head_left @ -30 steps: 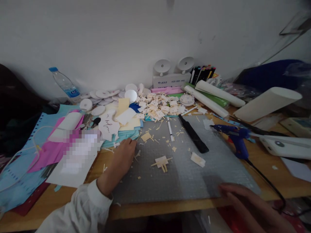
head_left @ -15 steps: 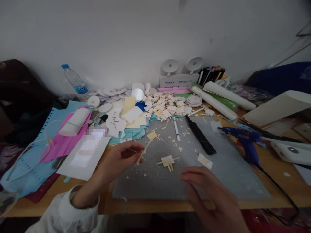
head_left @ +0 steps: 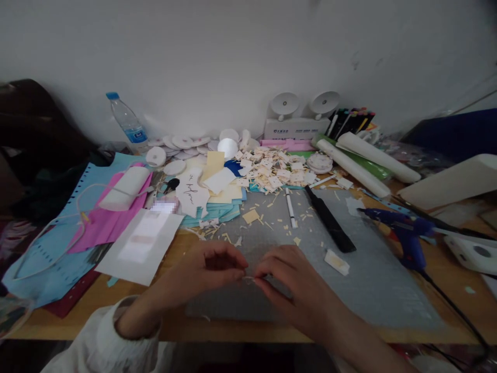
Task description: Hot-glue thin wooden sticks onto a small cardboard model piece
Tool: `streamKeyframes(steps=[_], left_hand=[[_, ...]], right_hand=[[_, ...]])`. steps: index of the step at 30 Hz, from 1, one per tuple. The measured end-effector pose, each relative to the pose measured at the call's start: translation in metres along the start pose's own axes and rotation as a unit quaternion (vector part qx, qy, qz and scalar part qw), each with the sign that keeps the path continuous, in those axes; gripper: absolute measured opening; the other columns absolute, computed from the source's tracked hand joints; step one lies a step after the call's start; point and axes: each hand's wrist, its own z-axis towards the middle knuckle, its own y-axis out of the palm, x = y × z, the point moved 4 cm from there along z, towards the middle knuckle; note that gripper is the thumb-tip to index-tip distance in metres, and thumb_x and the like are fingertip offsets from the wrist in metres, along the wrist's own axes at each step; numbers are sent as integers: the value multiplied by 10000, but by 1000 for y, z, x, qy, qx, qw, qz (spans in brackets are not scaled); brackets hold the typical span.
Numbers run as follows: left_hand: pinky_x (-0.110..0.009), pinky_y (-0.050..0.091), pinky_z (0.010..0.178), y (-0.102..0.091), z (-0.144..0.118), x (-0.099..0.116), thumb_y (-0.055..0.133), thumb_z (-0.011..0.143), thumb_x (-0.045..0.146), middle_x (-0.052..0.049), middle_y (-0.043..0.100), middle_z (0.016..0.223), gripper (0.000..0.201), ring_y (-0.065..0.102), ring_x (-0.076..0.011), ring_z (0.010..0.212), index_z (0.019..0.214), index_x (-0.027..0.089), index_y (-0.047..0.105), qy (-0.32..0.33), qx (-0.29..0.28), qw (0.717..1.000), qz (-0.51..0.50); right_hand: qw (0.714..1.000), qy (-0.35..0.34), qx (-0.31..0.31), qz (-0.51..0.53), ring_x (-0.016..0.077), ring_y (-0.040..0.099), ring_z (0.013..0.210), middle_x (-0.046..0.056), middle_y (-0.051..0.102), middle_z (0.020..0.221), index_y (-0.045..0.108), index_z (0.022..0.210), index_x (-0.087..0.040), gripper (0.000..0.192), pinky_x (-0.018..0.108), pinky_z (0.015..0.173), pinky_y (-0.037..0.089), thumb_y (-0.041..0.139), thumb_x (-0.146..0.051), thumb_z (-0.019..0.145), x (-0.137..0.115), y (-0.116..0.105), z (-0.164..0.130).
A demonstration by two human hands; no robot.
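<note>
Both hands are down at lower center of the frame, fingertips nearly touching. There's a thin pale bit (head_left: 249, 278) right in the gap, left hand (head_left: 209, 269) pinching one end, right hand (head_left: 297, 285) the other. Too tiny to tell what it is tbh. It's above the gray mat (head_left: 233, 308), with a blue glue gun (head_left: 407, 228) way off at right.
</note>
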Motion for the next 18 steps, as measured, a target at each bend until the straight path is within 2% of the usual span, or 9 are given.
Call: streamKeyframes(steps=[3, 6, 10, 14, 18], left_hand=[[-261, 494, 695, 4, 0, 1, 623, 822, 339, -18, 686, 813, 176, 635, -157, 768, 891, 182, 660, 12, 0, 999, 37], [-257, 481, 695, 8, -2, 7, 572, 860, 356, -21, 680, 816, 198, 623, -160, 772, 870, 187, 675, 68, 23, 987, 142], [-234, 451, 714, 15, -7, 10, 589, 840, 245, 5, 673, 804, 90, 611, -140, 770, 850, 204, 668, 129, 36, 961, 241], [-219, 427, 701, 19, -8, 9, 581, 820, 172, 17, 658, 801, 84, 600, -125, 746, 856, 201, 652, 138, 23, 952, 270], [-219, 414, 702, 17, -8, 11, 547, 846, 138, 16, 647, 809, 120, 591, -124, 762, 857, 200, 649, 135, 9, 948, 289]], right_hand=[[999, 29, -22, -4, 177, 515, 826, 24, 597, 852, 538, 842, -181, 74, 335, 755, 385, 509, -160, 907, 3, 2, -4], [998, 49, -37, -17, 185, 506, 827, 32, 592, 861, 527, 842, -177, 90, 333, 738, 395, 482, -142, 912, 5, 3, -5], [997, 37, -56, -32, 184, 492, 811, 32, 580, 857, 524, 852, -181, 98, 330, 725, 397, 463, -143, 919, 5, 7, -6], [996, 40, -73, -42, 191, 481, 818, 38, 572, 872, 516, 854, -180, 108, 345, 731, 394, 446, -145, 927, 6, 11, -7], [994, 65, -83, -25, 190, 487, 836, 35, 572, 881, 504, 861, -188, 76, 338, 732, 401, 466, -162, 921, 6, 4, -11]])
